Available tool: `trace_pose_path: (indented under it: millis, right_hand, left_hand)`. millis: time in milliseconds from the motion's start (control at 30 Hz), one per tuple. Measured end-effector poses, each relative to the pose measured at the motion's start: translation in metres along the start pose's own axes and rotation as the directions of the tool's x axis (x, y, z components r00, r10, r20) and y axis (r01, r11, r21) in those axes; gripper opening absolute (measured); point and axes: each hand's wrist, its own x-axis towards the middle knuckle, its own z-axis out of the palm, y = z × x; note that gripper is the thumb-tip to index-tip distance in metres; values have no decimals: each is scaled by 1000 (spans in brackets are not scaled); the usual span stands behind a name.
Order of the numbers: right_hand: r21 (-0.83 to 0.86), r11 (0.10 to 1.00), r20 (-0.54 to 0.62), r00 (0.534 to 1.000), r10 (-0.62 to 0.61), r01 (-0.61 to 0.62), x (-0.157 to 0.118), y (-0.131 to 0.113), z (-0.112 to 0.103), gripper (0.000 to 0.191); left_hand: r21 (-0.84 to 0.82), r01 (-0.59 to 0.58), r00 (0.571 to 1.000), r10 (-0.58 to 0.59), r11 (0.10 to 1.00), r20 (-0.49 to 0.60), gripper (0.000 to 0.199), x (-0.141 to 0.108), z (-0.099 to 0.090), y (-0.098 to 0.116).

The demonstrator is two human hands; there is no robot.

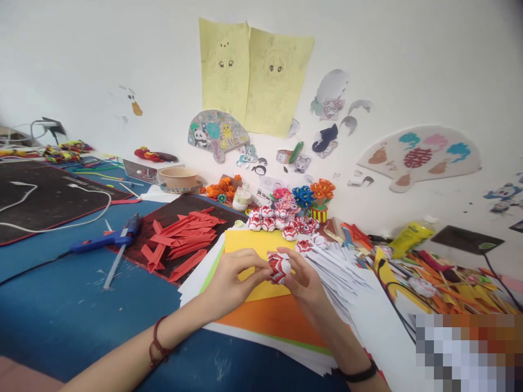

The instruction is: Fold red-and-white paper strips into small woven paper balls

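Between both hands, over a yellow paper sheet [245,240], is a red and white folded-paper ball [279,268]. My left hand [237,277] pinches its left side with thumb and fingertips. Around its right side curl the fingers and thumb of my right hand [304,276]. Just beyond the hands sit several similar folded-paper balls [267,224]. Folded red paper strips [188,237] lie in a heap to the left, and folded white paper strips [337,272] are spread on the right.
A blue glue gun [108,241] with its cord lies at the left on the blue table [53,321]. Paper flowers [303,197], a round tub [178,179] and a small bottle [242,198] stand near the wall. A yellow bottle [412,237] leans among coloured scraps at right.
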Motion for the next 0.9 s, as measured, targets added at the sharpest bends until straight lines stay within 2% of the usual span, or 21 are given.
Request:
trace_pose_path:
  millis: [300, 533, 900]
  right_hand:
    - [-74, 995, 61, 996, -60, 64, 1, -2, 3, 48]
    - [-70, 996, 33, 998, -58, 60, 0, -4, 6, 47]
    - [-65, 995, 51, 996, -78, 81, 1, -3, 4, 45]
  left_hand:
    - [29, 130, 991, -129, 991, -24, 17, 1, -2, 2]
    - [32, 122, 992, -121, 992, -34, 20, -1, -2, 3]
    - [36, 207, 978, -206, 978, -23, 22, -1, 1, -2]
